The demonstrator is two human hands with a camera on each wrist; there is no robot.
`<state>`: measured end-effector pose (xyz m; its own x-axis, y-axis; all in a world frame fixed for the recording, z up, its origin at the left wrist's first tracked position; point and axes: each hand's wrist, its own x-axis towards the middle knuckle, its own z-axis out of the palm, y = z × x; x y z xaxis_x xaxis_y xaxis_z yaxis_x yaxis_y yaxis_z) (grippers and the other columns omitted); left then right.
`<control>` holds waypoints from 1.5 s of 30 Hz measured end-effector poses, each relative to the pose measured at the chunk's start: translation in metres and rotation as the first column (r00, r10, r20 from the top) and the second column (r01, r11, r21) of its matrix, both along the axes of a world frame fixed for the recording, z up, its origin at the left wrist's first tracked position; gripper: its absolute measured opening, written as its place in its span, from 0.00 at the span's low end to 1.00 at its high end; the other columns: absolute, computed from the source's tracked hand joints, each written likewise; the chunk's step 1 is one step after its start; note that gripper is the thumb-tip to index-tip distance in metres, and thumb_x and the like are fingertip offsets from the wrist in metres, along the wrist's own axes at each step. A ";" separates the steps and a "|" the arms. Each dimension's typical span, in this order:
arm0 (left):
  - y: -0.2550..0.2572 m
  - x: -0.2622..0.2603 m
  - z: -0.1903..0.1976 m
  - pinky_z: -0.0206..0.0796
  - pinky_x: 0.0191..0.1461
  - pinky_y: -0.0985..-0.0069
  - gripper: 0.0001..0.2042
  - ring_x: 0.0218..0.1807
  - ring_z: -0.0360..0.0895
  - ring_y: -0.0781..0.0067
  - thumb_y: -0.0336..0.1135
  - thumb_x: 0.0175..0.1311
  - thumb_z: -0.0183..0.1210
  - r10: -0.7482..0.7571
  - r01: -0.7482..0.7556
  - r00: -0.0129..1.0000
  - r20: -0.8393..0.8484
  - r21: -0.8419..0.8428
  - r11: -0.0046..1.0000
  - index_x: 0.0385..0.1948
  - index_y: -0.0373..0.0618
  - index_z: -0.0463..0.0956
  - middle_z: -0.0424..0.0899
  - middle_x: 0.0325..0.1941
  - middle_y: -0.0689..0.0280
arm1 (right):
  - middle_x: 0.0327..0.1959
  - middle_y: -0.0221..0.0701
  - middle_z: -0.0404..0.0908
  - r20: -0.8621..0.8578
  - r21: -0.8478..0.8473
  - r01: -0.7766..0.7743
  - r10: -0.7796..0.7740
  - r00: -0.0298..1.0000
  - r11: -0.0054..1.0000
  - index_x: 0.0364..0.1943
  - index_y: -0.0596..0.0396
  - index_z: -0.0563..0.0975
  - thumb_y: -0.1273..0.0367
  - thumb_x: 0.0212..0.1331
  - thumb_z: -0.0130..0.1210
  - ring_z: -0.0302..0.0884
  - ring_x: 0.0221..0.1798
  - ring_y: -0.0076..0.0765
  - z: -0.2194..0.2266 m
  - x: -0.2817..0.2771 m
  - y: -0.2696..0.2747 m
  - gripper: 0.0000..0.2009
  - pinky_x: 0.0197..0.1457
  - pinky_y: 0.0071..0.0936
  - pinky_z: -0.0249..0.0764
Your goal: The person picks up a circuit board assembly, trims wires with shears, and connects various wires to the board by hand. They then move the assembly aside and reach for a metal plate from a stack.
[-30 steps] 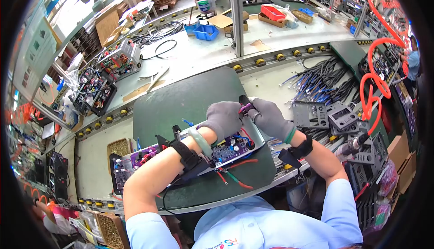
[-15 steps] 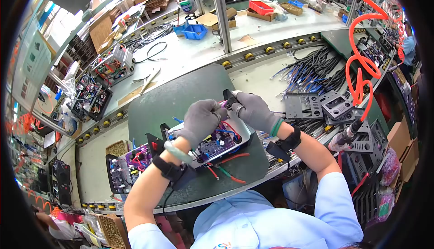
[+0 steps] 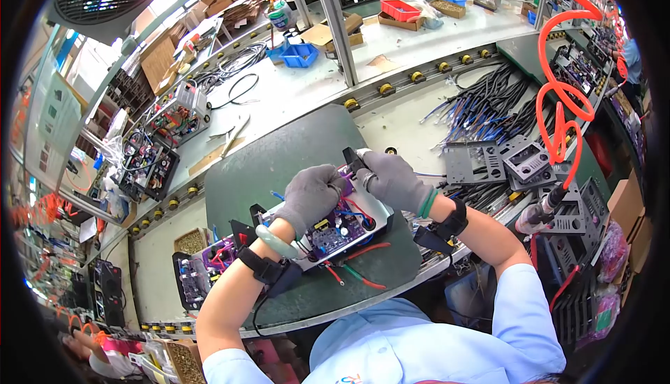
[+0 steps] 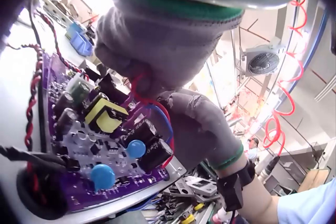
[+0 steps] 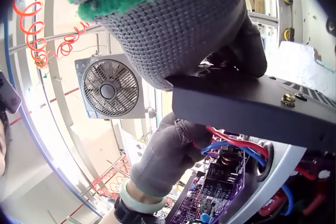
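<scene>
A purple circuit board (image 3: 338, 234) (image 4: 110, 155) lies in a light metal chassis on the green mat (image 3: 279, 143). My gloved left hand (image 3: 310, 192) (image 4: 157, 50) (image 5: 168, 155) is over the board's far side, its curled fingers pinching a red wire (image 4: 138, 85) (image 5: 239, 141). Beside it, my gloved right hand (image 3: 398, 182) (image 4: 202, 124) (image 5: 184, 29) grips the edge of a black panel (image 3: 353, 161) (image 5: 247, 103) that stands at the chassis end. A blue wire (image 5: 254, 155) loops close to the red one. The left fingertips are partly hidden.
Another board (image 3: 195, 276) sits at the mat's left. Cable bundles (image 3: 488, 105) and grey metal plates (image 3: 474, 164) lie to the right, near a hanging tool (image 3: 541, 213) on a red coiled hose (image 3: 551, 77). A bin of small parts (image 3: 190, 242) stands at left.
The left hand has drawn back slightly from the right hand, toward the board, and a gap now shows between them. The right hand stays at the black panel. The head view has shifted.
</scene>
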<state>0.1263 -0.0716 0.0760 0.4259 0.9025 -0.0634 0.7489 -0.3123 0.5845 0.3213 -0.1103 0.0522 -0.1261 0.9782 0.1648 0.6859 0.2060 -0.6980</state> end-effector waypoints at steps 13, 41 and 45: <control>0.003 -0.005 -0.010 0.64 0.30 0.76 0.10 0.26 0.67 0.86 0.33 0.65 0.62 0.032 -0.009 0.987 0.160 -0.142 0.990 0.25 0.40 0.78 0.74 0.19 0.72 | 0.36 0.51 0.80 -0.011 0.040 -0.010 0.011 1.000 0.999 0.47 0.61 0.74 0.68 0.63 0.51 0.80 0.43 0.61 0.001 0.000 -0.002 0.13 0.47 0.50 0.75; -0.102 -0.105 0.052 0.73 0.48 0.73 0.13 0.41 0.82 0.70 0.37 0.68 0.61 -0.098 0.093 0.925 0.368 0.031 0.995 0.49 0.43 0.80 0.84 0.37 0.63 | 0.32 0.48 0.84 -0.436 0.167 0.226 -0.133 0.890 0.960 0.47 0.62 0.80 0.68 0.63 0.53 0.84 0.34 0.45 -0.044 -0.001 0.006 0.13 0.40 0.34 0.78; -0.175 -0.120 -0.024 0.69 0.55 0.76 0.26 0.50 0.75 0.77 0.44 0.68 0.63 0.069 0.396 0.663 0.745 -0.428 0.812 0.63 0.39 0.71 0.79 0.52 0.66 | 0.35 0.52 0.83 -0.195 0.120 0.236 -0.210 0.958 0.964 0.50 0.61 0.79 0.67 0.64 0.55 0.86 0.38 0.47 -0.025 -0.006 0.002 0.15 0.43 0.32 0.77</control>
<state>0.0060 -0.2465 0.0516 0.6804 0.7258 -0.1011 0.0018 0.1364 0.9907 0.3154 -0.1085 0.0271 0.1369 0.9433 0.3025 0.5918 0.1670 -0.7886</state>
